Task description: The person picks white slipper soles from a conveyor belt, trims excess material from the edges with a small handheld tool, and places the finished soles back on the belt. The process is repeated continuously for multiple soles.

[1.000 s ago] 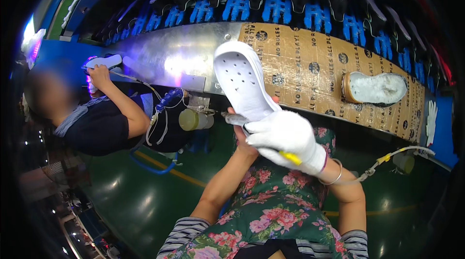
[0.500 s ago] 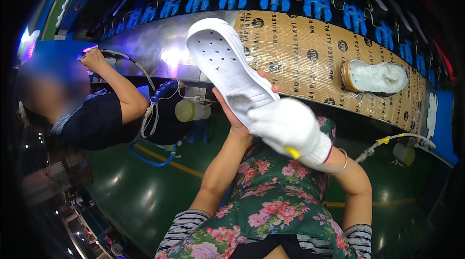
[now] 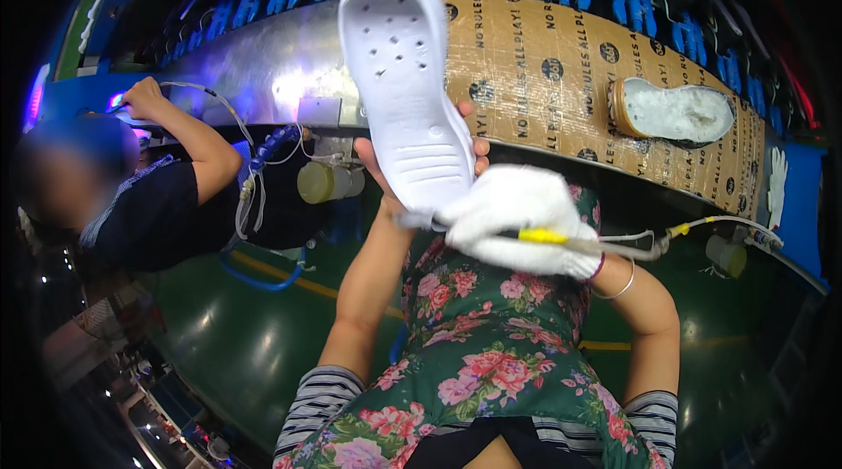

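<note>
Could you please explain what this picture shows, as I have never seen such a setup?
There is no robot: a fisheye camera on a person's head looks down at their hands, so straight edges bend. The bare left hand holds a white, sole-shaped shoe piece dotted with holes. The gloved right hand grips what seems a hose-fed brush, its tip blurred near the piece's lower end. On the cardboard lies a white-topped, tan-edged shoe sole. A co-worker is at the left.

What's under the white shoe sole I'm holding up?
Your bare left hand: it shows along the left edge of the white shoe sole, and its fingertips show past the right edge. The palm and the sole's underside are covered.
</note>
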`<action>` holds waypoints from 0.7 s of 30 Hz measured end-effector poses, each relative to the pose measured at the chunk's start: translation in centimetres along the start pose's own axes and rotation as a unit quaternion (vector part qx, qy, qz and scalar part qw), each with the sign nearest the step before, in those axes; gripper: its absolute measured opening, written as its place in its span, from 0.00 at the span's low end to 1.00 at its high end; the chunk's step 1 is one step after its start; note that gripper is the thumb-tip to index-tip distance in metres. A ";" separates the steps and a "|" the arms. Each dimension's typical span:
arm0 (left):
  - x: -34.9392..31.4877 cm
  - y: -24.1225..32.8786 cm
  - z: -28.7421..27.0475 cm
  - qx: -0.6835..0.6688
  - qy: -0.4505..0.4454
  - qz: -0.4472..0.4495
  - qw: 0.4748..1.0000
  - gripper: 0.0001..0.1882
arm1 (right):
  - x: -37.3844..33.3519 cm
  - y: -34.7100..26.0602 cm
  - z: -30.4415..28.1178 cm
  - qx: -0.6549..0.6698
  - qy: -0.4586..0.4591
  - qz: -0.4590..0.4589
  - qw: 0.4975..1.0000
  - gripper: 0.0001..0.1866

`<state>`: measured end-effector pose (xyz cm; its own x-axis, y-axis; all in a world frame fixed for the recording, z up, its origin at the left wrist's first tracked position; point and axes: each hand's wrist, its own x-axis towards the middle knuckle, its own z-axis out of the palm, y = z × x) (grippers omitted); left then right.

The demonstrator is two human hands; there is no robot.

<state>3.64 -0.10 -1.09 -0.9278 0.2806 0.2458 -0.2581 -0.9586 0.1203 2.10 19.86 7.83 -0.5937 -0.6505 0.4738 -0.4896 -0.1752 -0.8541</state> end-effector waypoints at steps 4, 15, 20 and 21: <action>1.4 0.6 -0.5 -0.013 -0.066 -0.065 0.996 0.62 | -1.4 0.6 0.8 -0.095 -0.038 -0.034 0.994 0.16; 2.9 2.1 1.1 0.020 -0.045 -0.188 0.981 0.62 | -1.4 -0.5 1.5 -0.159 0.007 -0.041 0.986 0.17; 3.6 1.5 2.2 0.009 -0.011 -0.173 0.985 0.60 | -3.4 -1.0 2.6 -0.095 -0.075 -0.033 0.992 0.20; 3.6 1.7 1.7 0.023 -0.024 -0.189 0.981 0.60 | -3.3 -1.2 2.5 -0.028 -0.075 -0.033 0.996 0.20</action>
<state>0.33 -0.69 1.59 -0.7544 0.6180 0.2210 -0.5669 -0.7832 0.2553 6.24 20.42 6.77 -0.4586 -0.7426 0.4880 -0.5620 -0.1831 -0.8066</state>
